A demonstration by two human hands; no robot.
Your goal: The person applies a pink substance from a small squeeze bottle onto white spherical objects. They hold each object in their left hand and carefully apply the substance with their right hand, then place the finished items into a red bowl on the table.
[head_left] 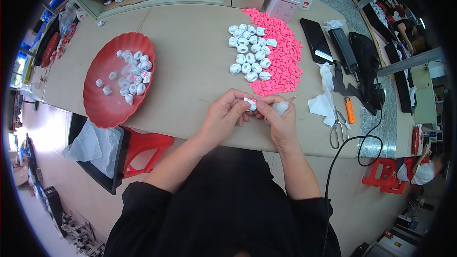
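Between the thumb and fingers of my left hand (224,115) is a small white rounded piece (250,106) with a bit of pink at its top. My right hand (283,124) is closed close beside it, its thumb and forefinger meeting at the piece's right side. A small translucent bottle (281,108) with a thin tip pointing up and right is tucked in that same hand. Beyond my hands lies a group of similar white pieces (251,58) with dark openings. Right next to them spreads a heap of small pink pieces (284,54).
A red scalloped tray (97,102) with several white pieces stands on the left. To the right lie a black phone (312,38), white tissue (323,104), scissors (337,131), an orange lighter (350,110) and a black cable (350,140). A white box (280,2) stands behind.
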